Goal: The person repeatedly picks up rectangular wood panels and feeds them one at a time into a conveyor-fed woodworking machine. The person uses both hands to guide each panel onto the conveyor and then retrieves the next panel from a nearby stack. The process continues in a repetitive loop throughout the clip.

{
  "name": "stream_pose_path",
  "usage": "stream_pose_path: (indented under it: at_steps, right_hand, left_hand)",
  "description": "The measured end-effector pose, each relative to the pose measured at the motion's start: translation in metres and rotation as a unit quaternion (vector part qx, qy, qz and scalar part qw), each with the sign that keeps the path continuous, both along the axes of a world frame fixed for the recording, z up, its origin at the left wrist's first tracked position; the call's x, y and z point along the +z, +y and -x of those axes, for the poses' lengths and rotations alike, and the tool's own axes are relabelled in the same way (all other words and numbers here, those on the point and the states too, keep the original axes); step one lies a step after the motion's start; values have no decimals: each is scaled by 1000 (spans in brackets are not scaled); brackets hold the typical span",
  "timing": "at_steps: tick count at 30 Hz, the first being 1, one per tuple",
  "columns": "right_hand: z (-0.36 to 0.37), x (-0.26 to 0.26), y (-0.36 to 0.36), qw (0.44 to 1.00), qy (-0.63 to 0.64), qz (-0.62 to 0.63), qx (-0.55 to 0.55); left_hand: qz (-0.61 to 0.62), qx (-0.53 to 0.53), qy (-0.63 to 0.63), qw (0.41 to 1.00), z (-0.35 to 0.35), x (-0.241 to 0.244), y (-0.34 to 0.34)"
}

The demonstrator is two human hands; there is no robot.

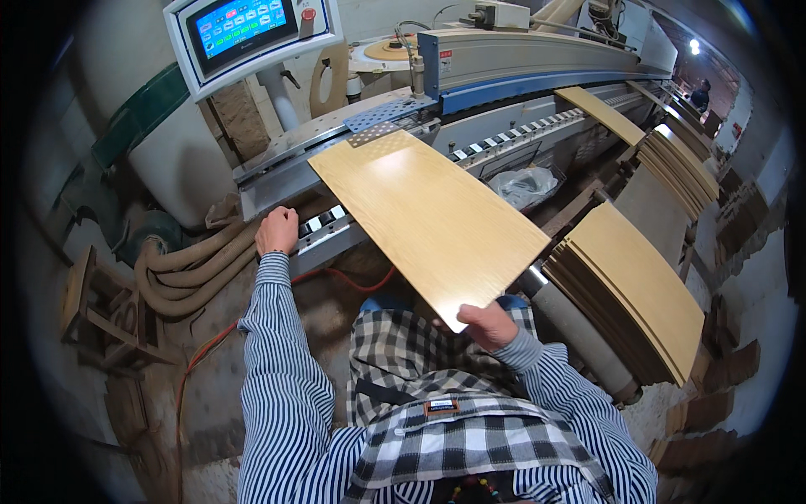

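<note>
A wood-grain panel [434,220] lies slanted across the infeed of an edge banding machine [516,69]. Its far end rests by a perforated metal plate [378,133]. My right hand [488,324] grips the near corner, thumb on top and fingers beneath. Left of the panel, my left hand [277,230] has its fingers curled at the end of the roller support rail [327,230]. Whether those fingers hold the rail is hidden.
A control screen [242,28] with a red stop button [308,14] stands upper left. Stacked panels [630,290] sit on a roller conveyor [579,334] at right. Ribbed hoses [189,277] and a red hose [189,372] run at left. A person [700,96] is far back.
</note>
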State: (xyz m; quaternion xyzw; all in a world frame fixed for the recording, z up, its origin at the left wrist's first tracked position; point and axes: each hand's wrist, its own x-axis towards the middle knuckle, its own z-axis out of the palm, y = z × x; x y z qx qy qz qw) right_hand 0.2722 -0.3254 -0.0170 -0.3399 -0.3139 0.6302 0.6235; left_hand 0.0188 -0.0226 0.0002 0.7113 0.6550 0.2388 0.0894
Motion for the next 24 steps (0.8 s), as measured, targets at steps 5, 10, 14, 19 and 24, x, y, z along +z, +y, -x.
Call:
stream_pose_path:
  at_steps: [5, 10, 14, 19, 24]
  right_hand:
    - [22, 0, 37, 979, -103, -26, 173]
    - [30, -16, 47, 982, -170, -25, 76]
    - [34, -11, 42, 978, -208, -21, 9]
    - [20, -12, 39, 973, -229, -17, -26]
    - [-2, -11, 34, 972, -224, -17, -65]
  left_hand:
    - [10, 5, 0, 1000, -4, 7, -5]
    - [2, 4, -2, 1000, -5, 6, -5]
    - [2, 7, -7, 1000, -4, 6, -5]
    - [1, 3, -6, 1000, -4, 7, -5]
    - [1, 1, -7, 1000, -4, 8, -7]
